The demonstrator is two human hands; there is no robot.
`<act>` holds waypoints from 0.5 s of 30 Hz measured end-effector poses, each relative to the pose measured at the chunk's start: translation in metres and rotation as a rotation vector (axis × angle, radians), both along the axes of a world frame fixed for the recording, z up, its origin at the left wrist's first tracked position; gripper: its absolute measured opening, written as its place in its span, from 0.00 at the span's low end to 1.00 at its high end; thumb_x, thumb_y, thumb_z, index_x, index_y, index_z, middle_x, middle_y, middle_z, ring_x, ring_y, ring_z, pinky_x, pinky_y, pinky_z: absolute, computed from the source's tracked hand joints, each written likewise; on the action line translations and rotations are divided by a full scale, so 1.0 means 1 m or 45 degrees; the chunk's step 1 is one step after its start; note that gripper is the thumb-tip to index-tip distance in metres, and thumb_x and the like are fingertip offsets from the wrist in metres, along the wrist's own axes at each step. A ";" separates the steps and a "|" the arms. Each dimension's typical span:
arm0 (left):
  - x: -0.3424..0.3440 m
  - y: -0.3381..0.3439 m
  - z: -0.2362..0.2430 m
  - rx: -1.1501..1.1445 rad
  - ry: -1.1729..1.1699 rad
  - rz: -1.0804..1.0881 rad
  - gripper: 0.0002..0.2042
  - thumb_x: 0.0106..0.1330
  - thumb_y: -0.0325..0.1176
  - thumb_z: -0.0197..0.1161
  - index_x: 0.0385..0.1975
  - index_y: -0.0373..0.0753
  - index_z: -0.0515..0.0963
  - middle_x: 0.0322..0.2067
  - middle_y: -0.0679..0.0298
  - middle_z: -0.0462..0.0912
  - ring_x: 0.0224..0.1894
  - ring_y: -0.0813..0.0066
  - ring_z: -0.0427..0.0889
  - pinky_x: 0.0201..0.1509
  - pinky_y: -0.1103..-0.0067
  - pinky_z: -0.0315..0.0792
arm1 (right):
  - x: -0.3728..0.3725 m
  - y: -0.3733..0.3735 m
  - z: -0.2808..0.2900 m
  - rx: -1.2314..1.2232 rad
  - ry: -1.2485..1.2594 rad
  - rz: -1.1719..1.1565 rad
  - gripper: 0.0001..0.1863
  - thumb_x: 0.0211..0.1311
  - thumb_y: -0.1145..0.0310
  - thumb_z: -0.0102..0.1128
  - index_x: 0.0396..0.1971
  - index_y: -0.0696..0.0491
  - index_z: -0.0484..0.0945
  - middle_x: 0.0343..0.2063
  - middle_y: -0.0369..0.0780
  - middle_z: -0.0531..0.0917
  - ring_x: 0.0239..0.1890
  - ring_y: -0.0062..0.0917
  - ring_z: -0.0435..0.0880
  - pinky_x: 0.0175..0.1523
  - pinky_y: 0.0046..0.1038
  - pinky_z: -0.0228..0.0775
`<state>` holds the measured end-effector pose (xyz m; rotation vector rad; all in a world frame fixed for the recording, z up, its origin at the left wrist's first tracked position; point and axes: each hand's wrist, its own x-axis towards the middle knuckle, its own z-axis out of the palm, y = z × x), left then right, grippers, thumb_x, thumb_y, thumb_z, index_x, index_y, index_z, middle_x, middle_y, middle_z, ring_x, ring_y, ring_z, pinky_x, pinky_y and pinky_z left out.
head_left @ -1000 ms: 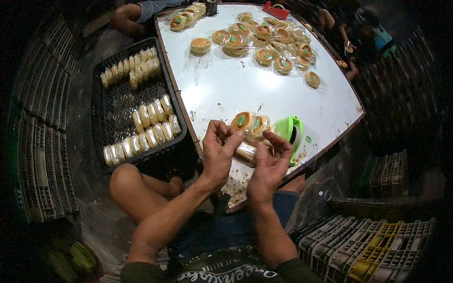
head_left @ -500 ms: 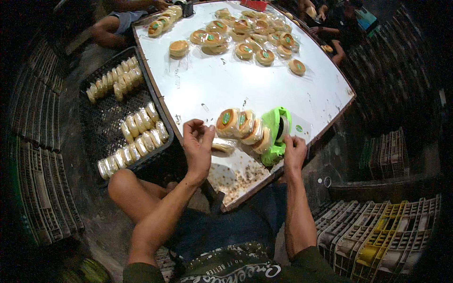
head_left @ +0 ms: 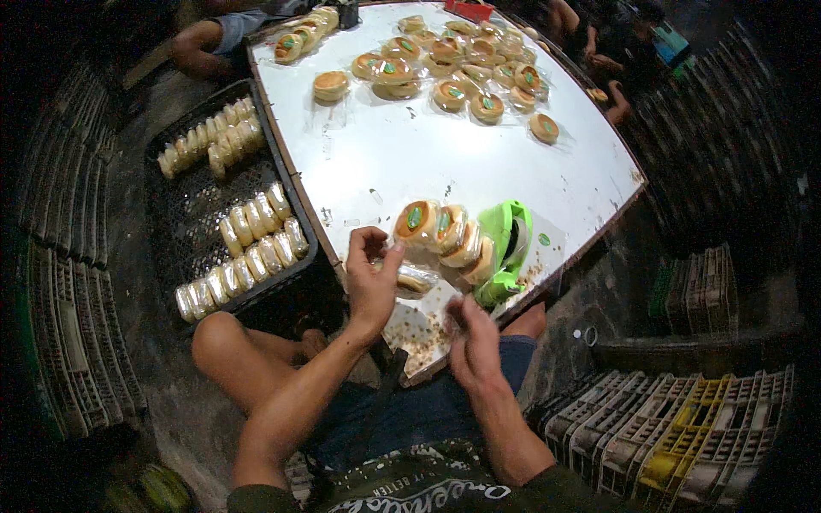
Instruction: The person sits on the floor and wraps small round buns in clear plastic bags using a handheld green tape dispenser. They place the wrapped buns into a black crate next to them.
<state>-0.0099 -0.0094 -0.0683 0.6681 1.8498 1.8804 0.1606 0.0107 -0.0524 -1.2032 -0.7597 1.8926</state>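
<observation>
My left hand [head_left: 373, 265] has thumb and curled fingers apart, beside a slanting row of several plastic-wrapped round buns [head_left: 416, 224] with green labels on the white table. Another wrapped bun [head_left: 416, 279] lies below that row. To the row's right sits a bright green tape-dispenser-like tool [head_left: 505, 218] with a dark roll. My right hand [head_left: 475, 342] is at the table's near edge, below the green tool, smeared by motion; whether it holds anything is unclear.
A black crate [head_left: 299, 262] of wrapped buns stands left of the table [head_left: 342, 171]. More labelled buns [head_left: 453, 92] cover the far table, near a red object [head_left: 466, 10]. Other people [head_left: 201, 47] sit at the far sides. Crates [head_left: 73, 333] stand left and right [head_left: 688, 432].
My right hand has left the green tool, moving down and toward me to the left. My left hand, earlier at the buns with the right, has shifted slightly left and stays beside the row.
</observation>
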 end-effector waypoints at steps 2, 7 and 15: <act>-0.001 -0.003 -0.009 -0.045 -0.012 -0.021 0.10 0.61 0.28 0.63 0.38 0.35 0.70 0.33 0.66 0.73 0.37 0.77 0.71 0.44 0.78 0.68 | 0.042 -0.022 -0.035 -0.386 -0.132 -0.066 0.09 0.68 0.65 0.57 0.38 0.55 0.77 0.34 0.35 0.81 0.39 0.23 0.77 0.50 0.27 0.67; 0.020 0.005 -0.013 0.045 -0.152 -0.260 0.11 0.61 0.27 0.63 0.38 0.35 0.69 0.33 0.65 0.72 0.37 0.78 0.70 0.44 0.80 0.68 | 0.087 -0.001 -0.018 0.153 -0.176 0.032 0.08 0.67 0.65 0.58 0.37 0.53 0.78 0.38 0.36 0.81 0.41 0.23 0.78 0.47 0.27 0.66; 0.109 0.032 -0.019 -0.209 -0.075 -0.547 0.14 0.61 0.29 0.62 0.43 0.34 0.68 0.30 0.58 0.78 0.35 0.68 0.79 0.41 0.74 0.72 | 0.089 -0.010 0.027 -0.042 -0.243 0.104 0.09 0.67 0.66 0.58 0.40 0.55 0.78 0.35 0.33 0.81 0.39 0.21 0.78 0.44 0.23 0.67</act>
